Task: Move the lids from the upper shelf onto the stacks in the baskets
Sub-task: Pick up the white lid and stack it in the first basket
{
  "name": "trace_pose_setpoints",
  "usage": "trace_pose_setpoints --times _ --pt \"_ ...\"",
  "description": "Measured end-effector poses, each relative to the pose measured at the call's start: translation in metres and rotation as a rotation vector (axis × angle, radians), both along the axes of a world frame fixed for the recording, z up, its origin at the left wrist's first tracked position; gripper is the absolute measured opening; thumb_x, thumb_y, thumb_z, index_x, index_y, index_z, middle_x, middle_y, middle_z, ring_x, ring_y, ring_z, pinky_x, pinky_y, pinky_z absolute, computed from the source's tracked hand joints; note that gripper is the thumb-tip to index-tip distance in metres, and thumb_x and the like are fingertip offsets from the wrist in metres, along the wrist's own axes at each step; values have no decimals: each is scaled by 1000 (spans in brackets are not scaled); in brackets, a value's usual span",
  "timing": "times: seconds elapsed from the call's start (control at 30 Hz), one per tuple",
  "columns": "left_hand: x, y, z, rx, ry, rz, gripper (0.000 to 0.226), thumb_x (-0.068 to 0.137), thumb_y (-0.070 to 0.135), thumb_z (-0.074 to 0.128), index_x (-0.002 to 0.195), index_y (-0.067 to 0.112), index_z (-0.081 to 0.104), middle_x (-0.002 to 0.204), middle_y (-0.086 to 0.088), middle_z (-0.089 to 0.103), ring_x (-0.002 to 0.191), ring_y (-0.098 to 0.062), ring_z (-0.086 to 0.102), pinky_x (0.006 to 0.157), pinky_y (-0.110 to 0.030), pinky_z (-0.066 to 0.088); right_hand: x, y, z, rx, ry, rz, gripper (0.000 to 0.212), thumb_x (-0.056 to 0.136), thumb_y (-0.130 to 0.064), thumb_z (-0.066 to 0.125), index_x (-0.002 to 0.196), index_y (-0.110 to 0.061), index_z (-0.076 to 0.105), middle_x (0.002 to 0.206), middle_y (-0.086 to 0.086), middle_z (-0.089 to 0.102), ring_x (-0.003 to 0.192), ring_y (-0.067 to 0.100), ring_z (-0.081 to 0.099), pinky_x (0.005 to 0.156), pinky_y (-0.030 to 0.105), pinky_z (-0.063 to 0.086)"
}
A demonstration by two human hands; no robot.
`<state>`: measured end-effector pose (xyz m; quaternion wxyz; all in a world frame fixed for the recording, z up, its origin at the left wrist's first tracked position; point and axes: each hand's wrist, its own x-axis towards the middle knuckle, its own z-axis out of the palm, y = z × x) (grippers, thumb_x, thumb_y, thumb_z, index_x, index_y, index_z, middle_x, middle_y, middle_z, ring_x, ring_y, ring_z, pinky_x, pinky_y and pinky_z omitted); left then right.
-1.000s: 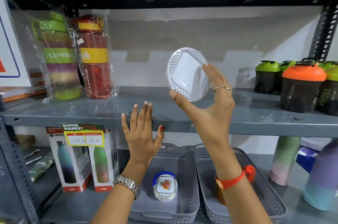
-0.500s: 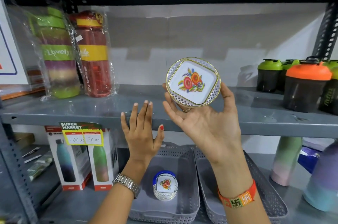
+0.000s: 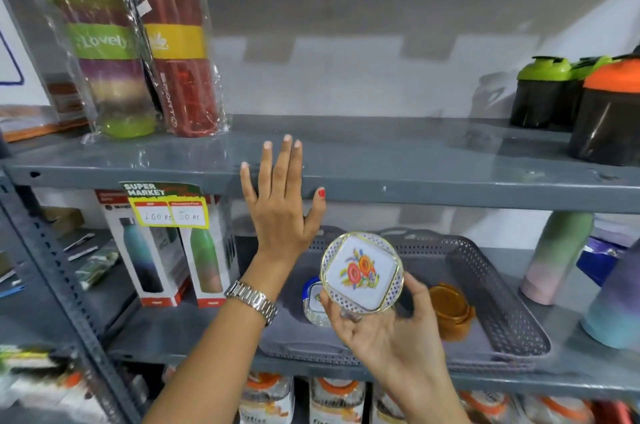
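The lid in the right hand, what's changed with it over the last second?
The right hand turned the lid flower side up and carried it down from the upper shelf to the baskets, just over the stack. The grip stayed on; the left hand stayed on the shelf edge.

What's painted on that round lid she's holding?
Orange and red flowers on white, with a gold rim, on the lid in the right hand; head view.

Round white lid point(image 3: 362, 273) with gold rim, lattice edge and red-orange flower print, tilted face-up toward the camera at lower centre of the frame, above the grey baskets point(image 3: 498, 299). Beneath: a blue-rimmed matching stack point(image 3: 313, 299) left, an amber stack point(image 3: 450, 311) right.
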<state>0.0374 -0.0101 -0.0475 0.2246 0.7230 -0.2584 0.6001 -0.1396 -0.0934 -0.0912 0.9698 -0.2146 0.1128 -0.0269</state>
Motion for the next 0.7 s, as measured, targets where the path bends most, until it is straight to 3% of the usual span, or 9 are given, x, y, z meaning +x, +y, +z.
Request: trace_pose_setpoints --times 0.1,0.2,0.27,0.37,0.53,0.7 --pt "-1 -2 0 -11 -9 -8 59 96 44 27 142 8 31 146 -11 38 140 -28 22 116 -49 7 19 -2 -26 12 191 -48 52 72 -38 58 102 3 69 117 31 63 99 49 59 99 43 40" --pt "1 -1 0 -4 -23 -24 58 96 44 26 141 8 31 145 -12 40 139 -28 25 115 -48 10 41 -5 -45 46 329 -70 45 76 -35 54 92 6 63 91 34 68 89 48 59 87 47 48" --pt "4 -1 -1 -1 -29 -25 57 97 45 23 140 9 33 143 -12 43 137 -26 30 113 -48 16 57 -10 -56 69 408 -82 44 85 -34 49 88 7 60 84 33 67 85 46 57 82 50 47" --pt "8 -1 -2 -1 -59 -18 57 96 45 22 139 10 35 141 -10 46 135 -25 34 111 -48 20 80 -15 -69 78 497 -68 44 90 -34 44 94 9 56 96 31 57 87 46 55 86 53 43" --pt "15 -4 -4 -16 -119 -9 56 96 44 21 136 10 39 137 -9 50 132 -26 37 112 -45 20 122 -22 -103 129 600 -30 54 94 -32 31 130 3 49 134 28 48 125 45 45 88 56 42" --pt "16 -6 -4 -33 -155 5 55 94 43 23 134 10 41 134 -9 54 131 -27 38 111 -44 21 141 -22 -127 110 632 -19 54 100 -29 19 136 1 46 144 25 42 134 41 37 110 55 29"
